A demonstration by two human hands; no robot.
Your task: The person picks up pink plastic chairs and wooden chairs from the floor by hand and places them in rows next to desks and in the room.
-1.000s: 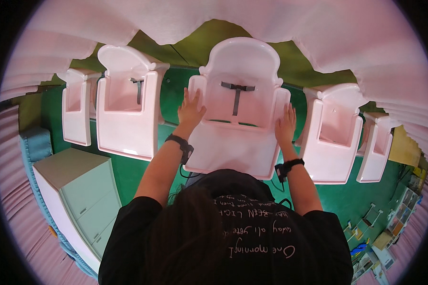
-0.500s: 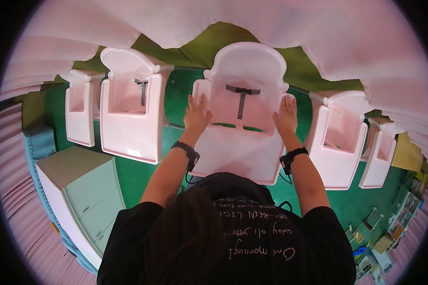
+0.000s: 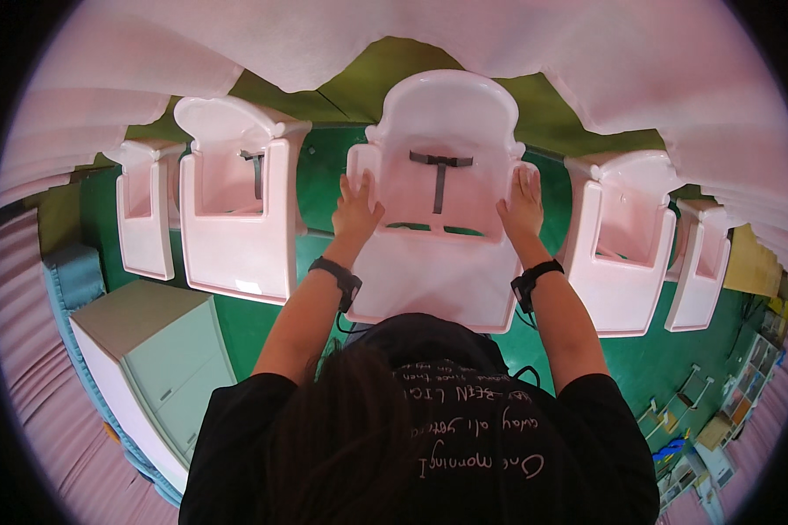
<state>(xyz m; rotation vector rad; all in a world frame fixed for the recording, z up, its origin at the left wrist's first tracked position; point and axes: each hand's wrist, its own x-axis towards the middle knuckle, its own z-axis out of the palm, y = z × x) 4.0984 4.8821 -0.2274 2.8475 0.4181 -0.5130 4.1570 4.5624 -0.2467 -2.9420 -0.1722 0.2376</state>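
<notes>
A pale pink high chair [image 3: 451, 109] stands straight in front of me, its wide tray [image 3: 433, 280] reaching toward my body. Dark straps [image 3: 439, 179] form a T inside its seat. On the left arm of the tray lies my left hand [image 3: 356, 210], fingers stretched forward and thumb apart. My right hand [image 3: 522, 207] rests the same way on the right arm, its thumb toward the seat. Neither hand is closed around anything. Black bands with small boxes sit on both wrists.
Similar pink high chairs stand on the left [image 3: 236, 245] and right [image 3: 617, 289], with narrower-looking ones beyond. A pale cabinet [image 3: 166, 367] is at lower left. Pink drapes [image 3: 499, 44] hang around. At lower right are shelves [image 3: 744, 376] and a small folding frame [image 3: 683, 398] on the green floor.
The view has shifted slightly, so the chairs appear a little higher and farther left. Both hands stay in place on the tray arms.
</notes>
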